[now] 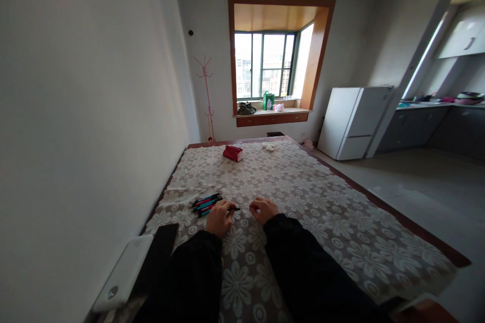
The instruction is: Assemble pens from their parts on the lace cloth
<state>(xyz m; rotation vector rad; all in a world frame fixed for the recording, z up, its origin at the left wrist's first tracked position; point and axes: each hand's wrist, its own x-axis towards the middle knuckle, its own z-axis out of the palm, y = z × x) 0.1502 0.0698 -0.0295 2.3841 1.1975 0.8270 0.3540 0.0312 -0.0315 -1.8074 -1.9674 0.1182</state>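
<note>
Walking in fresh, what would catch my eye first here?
Probably the wide table under a white floral lace tablecloth, with two black-sleeved hands near its front edge. The left hand pinches a thin dark pen beside a small pile of teal and red pens; the right hand rests close by. Beyond, a wood-framed bay window glows.

Grey tablecloth (303, 197) with white lace flowers — teal and red pens (206, 203), red box (232, 153) (black sleeves (303, 262)).
</note>
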